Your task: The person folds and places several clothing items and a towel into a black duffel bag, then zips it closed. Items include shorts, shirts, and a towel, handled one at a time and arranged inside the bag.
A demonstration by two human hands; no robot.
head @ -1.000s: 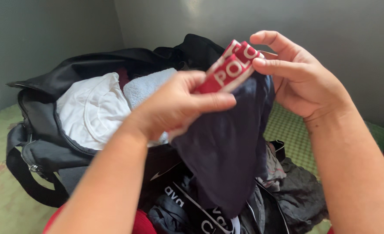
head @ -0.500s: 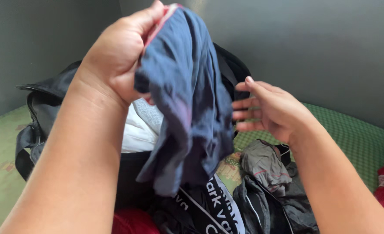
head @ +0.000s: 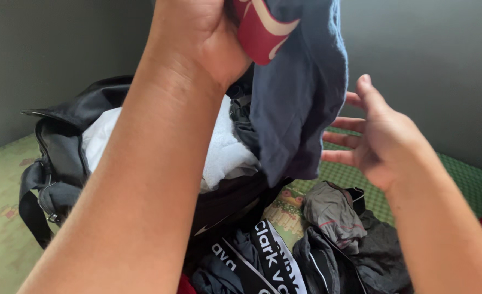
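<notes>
Below the raised left hand (head: 200, 38), a black duffel bag (head: 69, 136) gapes, stuffed with soft white cloth (head: 224, 149). Under the right hand (head: 380, 136) lie crumpled dark garments (head: 333, 239) on a green checked sheet (head: 459, 179). The left hand clenches navy underwear (head: 301, 92) by its red waistband, the limp fabric hanging just beside the right hand's spread, empty fingers.

Navy underwear (head: 301, 103), red waistband (head: 260, 30); black bag (head: 66, 141); green checked sheet (head: 459, 179)
</notes>
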